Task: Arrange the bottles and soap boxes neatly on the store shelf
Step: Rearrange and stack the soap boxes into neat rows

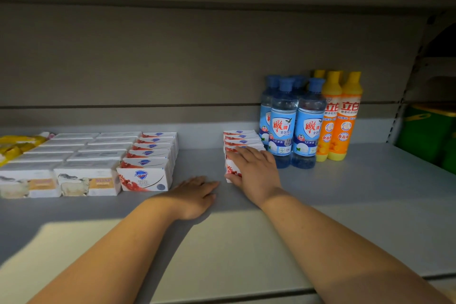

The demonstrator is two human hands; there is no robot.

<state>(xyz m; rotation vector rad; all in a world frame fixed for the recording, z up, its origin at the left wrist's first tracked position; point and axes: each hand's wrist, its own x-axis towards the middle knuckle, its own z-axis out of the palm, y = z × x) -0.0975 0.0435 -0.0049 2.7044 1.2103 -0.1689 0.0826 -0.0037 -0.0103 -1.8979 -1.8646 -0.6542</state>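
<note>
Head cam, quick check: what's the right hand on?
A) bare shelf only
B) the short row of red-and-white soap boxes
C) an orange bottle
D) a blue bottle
B: the right hand lies over the front of the red-and-white soap boxes, just left of the blue bottles. The left hand lies flat on the shelf.

Rear wall: grey back panel [172, 57], flat, crossed by two dark horizontal seams, one high and one low. Right side: slotted metal upright [408, 91] running down the panel's edge. Beyond the upright: green bin [427, 131] with a yellow rim [436, 110], partly cut off by the frame. Far left: yellow wrapped packets [14, 145], crumpled, contents not legible.
</note>
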